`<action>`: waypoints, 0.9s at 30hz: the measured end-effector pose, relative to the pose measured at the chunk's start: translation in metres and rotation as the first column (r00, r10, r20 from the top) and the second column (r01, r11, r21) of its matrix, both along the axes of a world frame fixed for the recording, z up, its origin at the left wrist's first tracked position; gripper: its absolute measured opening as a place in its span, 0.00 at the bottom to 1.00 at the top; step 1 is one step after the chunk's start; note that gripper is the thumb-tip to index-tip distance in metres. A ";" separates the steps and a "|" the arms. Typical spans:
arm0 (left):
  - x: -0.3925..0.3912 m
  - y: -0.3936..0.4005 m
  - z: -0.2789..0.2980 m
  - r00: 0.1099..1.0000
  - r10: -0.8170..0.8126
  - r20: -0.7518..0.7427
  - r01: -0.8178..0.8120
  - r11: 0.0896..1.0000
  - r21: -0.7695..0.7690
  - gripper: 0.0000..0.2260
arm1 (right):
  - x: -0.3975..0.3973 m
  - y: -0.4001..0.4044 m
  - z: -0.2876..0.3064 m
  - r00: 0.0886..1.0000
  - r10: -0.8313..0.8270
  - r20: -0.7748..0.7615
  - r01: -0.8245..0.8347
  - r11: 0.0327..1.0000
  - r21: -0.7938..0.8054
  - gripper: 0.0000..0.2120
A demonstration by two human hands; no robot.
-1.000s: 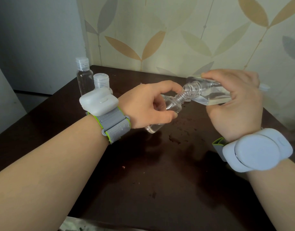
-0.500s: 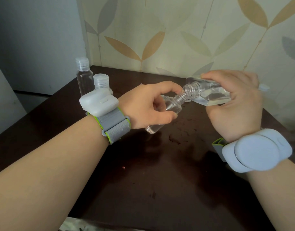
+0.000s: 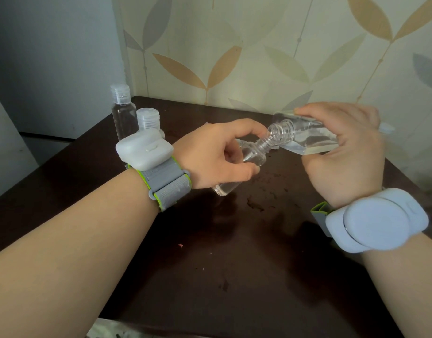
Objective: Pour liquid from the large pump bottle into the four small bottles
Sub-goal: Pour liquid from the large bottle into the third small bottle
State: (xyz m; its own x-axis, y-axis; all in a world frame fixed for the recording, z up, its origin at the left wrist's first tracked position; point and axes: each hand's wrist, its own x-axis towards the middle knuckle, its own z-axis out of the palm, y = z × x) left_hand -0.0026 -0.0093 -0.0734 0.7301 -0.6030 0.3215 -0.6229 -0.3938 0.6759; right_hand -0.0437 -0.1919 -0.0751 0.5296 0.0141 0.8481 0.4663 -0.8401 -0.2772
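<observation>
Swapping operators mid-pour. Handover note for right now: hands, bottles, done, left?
Left hand grips an uncapped small bottle, tilted above the table, partly filled.
Right hand holds the large bottle tipped, its open neck at the small bottle's mouth.
Two capped small bottles stand at the table's back left; contents unclear. The fourth isn't visible.
Left: finish this fill, cap it, check the others.

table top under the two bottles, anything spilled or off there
Yes. Wet drops and small smears speckle the dark table just below the large bottle and the small bottle, around, which looks like spilled liquid. The large bottle's pump is off and its open neck is tipped onto the small bottle's mouth.
</observation>
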 end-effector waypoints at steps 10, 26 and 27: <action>-0.002 0.000 0.001 1.000 0.003 -0.014 -0.003 1.000 0.002 0.14 | 0.000 0.000 0.000 1.000 -0.002 -0.006 0.002 1.000 0.002 0.22; -0.003 0.000 0.002 1.000 0.003 -0.015 -0.003 1.000 0.001 0.15 | 0.000 0.001 0.000 1.000 -0.006 0.010 0.005 1.000 0.016 0.20; -0.003 0.000 0.002 1.000 0.005 -0.013 -0.005 1.000 0.003 0.15 | 0.000 0.000 0.001 1.000 -0.006 0.012 0.006 1.000 0.011 0.20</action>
State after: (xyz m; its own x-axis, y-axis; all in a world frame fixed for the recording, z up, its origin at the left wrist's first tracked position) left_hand -0.0056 -0.0096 -0.0712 0.7374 -0.6000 0.3101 -0.6120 -0.3993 0.6826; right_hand -0.0439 -0.1915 -0.0745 0.5198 0.0013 0.8543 0.4645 -0.8397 -0.2813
